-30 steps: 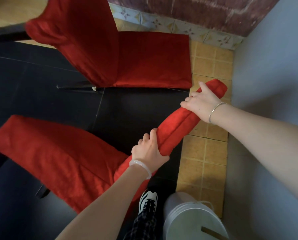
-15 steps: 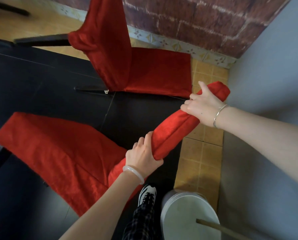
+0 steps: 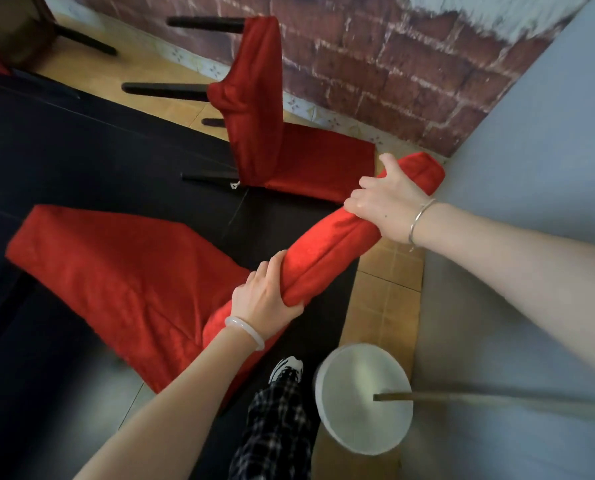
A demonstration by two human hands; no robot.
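A red fabric chair cover (image 3: 327, 251) stretches over a chair back as a thick red bar that runs from lower left to upper right. My left hand (image 3: 266, 299) grips the bar's lower end, thumb underneath. My right hand (image 3: 387, 202) grips its upper end near the rounded corner. The cover's red skirt (image 3: 116, 275) spreads out to the left over a dark mat (image 3: 81, 168).
A second chair in a red cover (image 3: 271, 143) lies tipped over by the brick wall (image 3: 393, 64), its black legs pointing left. A white bucket (image 3: 365, 400) with a wooden stick (image 3: 496, 400) stands by my foot. A grey wall (image 3: 531, 306) is on the right.
The view has tilted up, so more of the brick wall and the tipped chair's legs show. Both hands keep the same grip on the red bar.
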